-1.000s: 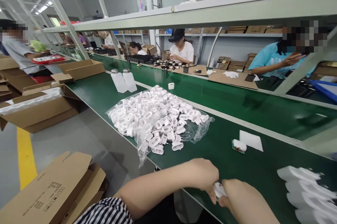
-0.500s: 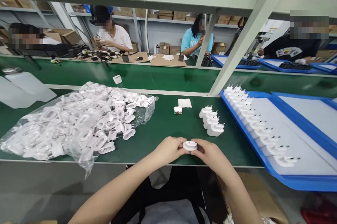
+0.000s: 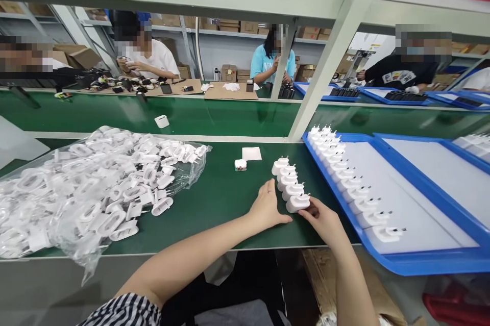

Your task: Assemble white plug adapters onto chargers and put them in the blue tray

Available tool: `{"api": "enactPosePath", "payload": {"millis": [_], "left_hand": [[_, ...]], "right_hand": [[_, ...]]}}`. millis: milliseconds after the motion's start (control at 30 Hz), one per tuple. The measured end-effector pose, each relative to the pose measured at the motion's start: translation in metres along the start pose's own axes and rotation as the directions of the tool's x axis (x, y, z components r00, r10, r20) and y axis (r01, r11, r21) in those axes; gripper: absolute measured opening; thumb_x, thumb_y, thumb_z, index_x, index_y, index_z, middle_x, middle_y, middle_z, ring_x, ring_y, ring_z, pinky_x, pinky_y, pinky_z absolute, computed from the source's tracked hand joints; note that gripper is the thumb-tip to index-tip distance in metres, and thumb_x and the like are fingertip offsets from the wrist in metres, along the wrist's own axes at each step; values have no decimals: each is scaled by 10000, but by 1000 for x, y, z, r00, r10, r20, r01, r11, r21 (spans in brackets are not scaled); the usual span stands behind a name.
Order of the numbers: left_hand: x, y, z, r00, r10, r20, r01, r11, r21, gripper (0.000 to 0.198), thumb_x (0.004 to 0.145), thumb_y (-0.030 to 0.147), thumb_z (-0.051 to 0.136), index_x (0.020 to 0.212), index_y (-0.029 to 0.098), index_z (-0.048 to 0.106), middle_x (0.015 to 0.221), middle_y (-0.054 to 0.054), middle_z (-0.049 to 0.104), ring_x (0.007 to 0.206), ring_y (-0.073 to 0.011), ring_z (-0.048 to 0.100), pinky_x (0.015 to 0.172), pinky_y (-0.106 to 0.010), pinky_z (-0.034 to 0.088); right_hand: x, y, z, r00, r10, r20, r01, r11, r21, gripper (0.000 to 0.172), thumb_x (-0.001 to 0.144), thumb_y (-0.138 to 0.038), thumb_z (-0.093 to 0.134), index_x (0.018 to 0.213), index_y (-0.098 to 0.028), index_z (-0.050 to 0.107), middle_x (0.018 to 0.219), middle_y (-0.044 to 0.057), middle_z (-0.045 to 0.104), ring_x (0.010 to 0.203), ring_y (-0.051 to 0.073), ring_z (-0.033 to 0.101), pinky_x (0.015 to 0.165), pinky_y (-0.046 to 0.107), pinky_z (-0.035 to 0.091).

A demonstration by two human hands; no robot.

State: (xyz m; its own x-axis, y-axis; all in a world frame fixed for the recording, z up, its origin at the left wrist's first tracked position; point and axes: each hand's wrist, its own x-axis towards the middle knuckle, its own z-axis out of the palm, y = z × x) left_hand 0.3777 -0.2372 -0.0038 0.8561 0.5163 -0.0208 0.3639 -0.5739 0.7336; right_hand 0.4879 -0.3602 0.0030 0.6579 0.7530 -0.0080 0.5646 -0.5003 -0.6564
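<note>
A slanted row of several white plug chargers (image 3: 293,191) with metal pins up stands on the green bench. My right hand (image 3: 321,219) is at the right side of the nearest charger (image 3: 297,204), thumb and fingers closed against its end. Left of the row, my left hand (image 3: 268,208) is open, its thumb stretched toward the nearest charger and its fingers alongside the row. Whether the left fingertips touch the chargers cannot be made out. A small white block with a circuit board (image 3: 240,165) and a white paper square (image 3: 251,153) lie beyond my left hand.
A clear plastic bag (image 3: 90,259) heaped with white plug shells (image 3: 111,178) covers the bench's left. At right, a blue tray (image 3: 421,259) holds a line of chargers (image 3: 356,188). A slanted metal post (image 3: 325,55) rises behind the bench. Several people work across it.
Both hands have moved right, from in front of me to the charger row. The white oval piece they held between them no longer shows in them. My left hand has opened; the view has shifted right.
</note>
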Motion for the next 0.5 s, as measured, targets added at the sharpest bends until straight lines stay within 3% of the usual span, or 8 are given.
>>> {"api": "enactPosePath", "payload": {"millis": [67, 133, 200, 267, 367, 500], "left_hand": [[9, -2, 2, 999, -29, 34, 28, 999, 28, 1126, 387, 468, 628, 1212, -2, 23, 1278, -190, 61, 1168, -281, 25, 948, -353, 132], [18, -3, 4, 998, -47, 49, 44, 998, 54, 1214, 352, 526, 613, 1205, -17, -59, 1279, -197, -33, 1163, -288, -56, 952, -384, 74], [25, -2, 6, 997, -47, 58, 42, 996, 79, 1266, 325, 573, 592, 1195, -17, -112, 1272, -197, -94, 1154, -285, -106, 947, -406, 38], [31, -1, 7, 997, -35, 73, 27, 995, 99, 1305, 297, 598, 582, 1186, -8, -156, 1265, -191, -137, 1147, -271, -142, 945, -409, 11], [39, 0, 7, 995, -24, 93, 14, 994, 110, 1337, 272, 600, 588, 1174, 3, -198, 1258, -191, -164, 1142, -261, -162, 942, -413, -12], [47, -2, 7, 994, 6, 105, -15, 996, 85, 1276, 305, 568, 603, 1203, 76, -160, 1272, -155, -152, 1155, -274, -111, 931, -441, -26]], "right_hand": [[3, 8, 2, 999, -17, 42, 11, 992, 128, 431, 597, -301, 520, 1004, -163, 483, 837, 58, 607, 745, 183, 563, 666, 314, 446], [11, 13, 4, 1000, -6, 3, 4, 939, 345, 477, 630, -362, 485, 1064, -171, 436, 1001, 80, 550, 895, 187, 514, 713, 309, 434], [26, 12, 9, 995, 70, -71, -18, 827, 563, 503, 688, -434, 393, 1123, -182, 374, 1156, 86, 433, 1027, 178, 416, 783, 307, 398], [46, 4, 15, 984, 166, -64, -69, 688, 722, 519, 720, -473, 318, 1157, -193, 331, 1235, 70, 328, 1101, 168, 315, 854, 310, 334], [77, -11, 23, 980, 190, 61, -152, 512, 845, 525, 720, -492, 310, 1153, -198, 349, 1260, 29, 277, 1139, 156, 233, 926, 292, 231], [95, -21, 33, 984, 104, 147, -178, 436, 882, 525, 715, -490, 332, 1131, -176, 390, 1175, 42, 415, 1072, 168, 360, 907, 295, 274]]}}
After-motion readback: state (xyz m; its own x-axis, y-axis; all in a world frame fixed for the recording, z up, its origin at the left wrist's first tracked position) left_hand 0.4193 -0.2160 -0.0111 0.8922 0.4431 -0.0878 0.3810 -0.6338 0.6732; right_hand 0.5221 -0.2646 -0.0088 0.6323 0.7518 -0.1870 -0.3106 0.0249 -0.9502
